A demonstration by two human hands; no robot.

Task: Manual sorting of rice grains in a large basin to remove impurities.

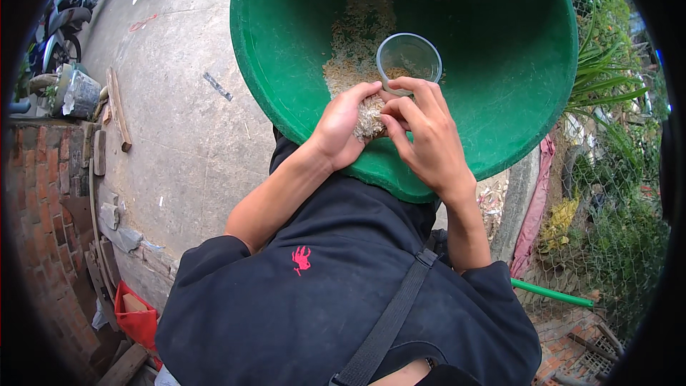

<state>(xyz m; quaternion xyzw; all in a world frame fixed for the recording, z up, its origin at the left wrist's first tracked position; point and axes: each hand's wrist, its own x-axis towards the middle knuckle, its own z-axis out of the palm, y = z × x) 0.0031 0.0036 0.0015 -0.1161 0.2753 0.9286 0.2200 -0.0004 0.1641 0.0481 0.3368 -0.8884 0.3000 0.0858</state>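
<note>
My left hand is cupped and holds a small heap of pale grains, which look like rice with some husks. Over the heap, my right hand bends its fingers, thumb and index fingertip close together at the edge of the grains; anything pinched there is too small to make out. Both hands are above the near rim of a large green plastic tub. Just beyond the fingers, a clear plastic cup stands in the tub with some brownish grains in it. More loose grains are spread over the tub's inner left side.
Concrete ground lies to the left, with a wooden plank and a grey bucket. Motorbikes stand at the far left, above a brick wall. Wire fencing and plants run along the right.
</note>
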